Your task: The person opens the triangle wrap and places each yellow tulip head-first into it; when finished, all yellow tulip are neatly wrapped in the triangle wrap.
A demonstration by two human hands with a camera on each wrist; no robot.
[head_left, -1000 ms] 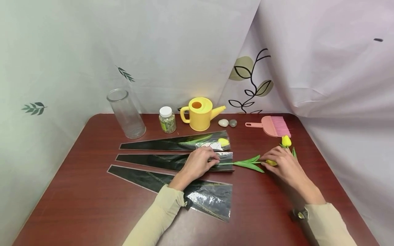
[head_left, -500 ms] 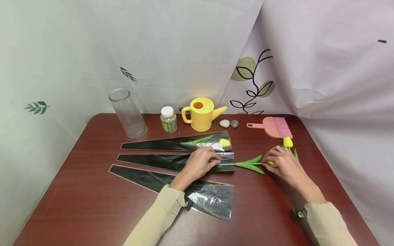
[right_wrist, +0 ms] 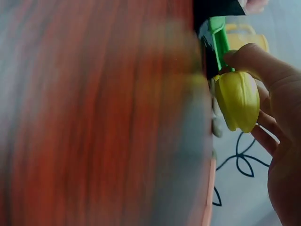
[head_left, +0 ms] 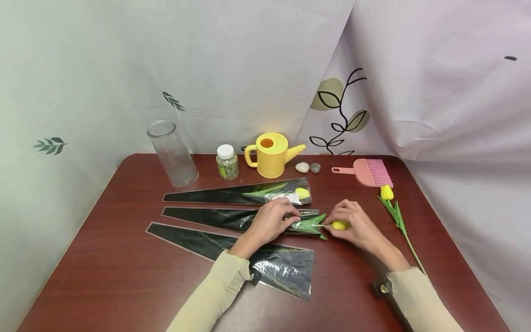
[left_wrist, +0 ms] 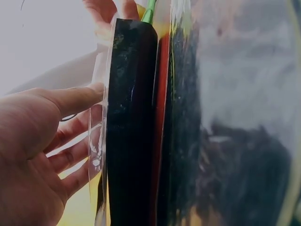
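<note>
My left hand (head_left: 268, 222) pinches the clear upper film at the mouth of the middle flower sleeve (head_left: 207, 217), a long tapered one with a black back. In the left wrist view, thumb and fingers are on either side of that clear film (left_wrist: 96, 141). With thumb and fingertips, my right hand (head_left: 360, 228) grips a yellow artificial tulip (head_left: 340, 225) by the stem just under its bloom. The stem and most of the green leaves lie inside the sleeve; leaf tips stick out at the mouth. Up close in the right wrist view, the yellow bloom (right_wrist: 238, 101) stays outside.
Behind lies a sleeve with a tulip inside (head_left: 199, 197); in front, another flat sleeve (head_left: 286, 267). Another tulip (head_left: 386, 192) lies at right. Along the back stand a clear vase (head_left: 176, 161), jar (head_left: 227, 166), yellow watering can (head_left: 271, 159), two pebbles (head_left: 303, 167) and a pink brush (head_left: 365, 172).
My right hand has moved left with the tulip, and its leaves have slid into the sleeve's mouth. The left hand stays at the sleeve. The other tulip at right is now uncovered.
</note>
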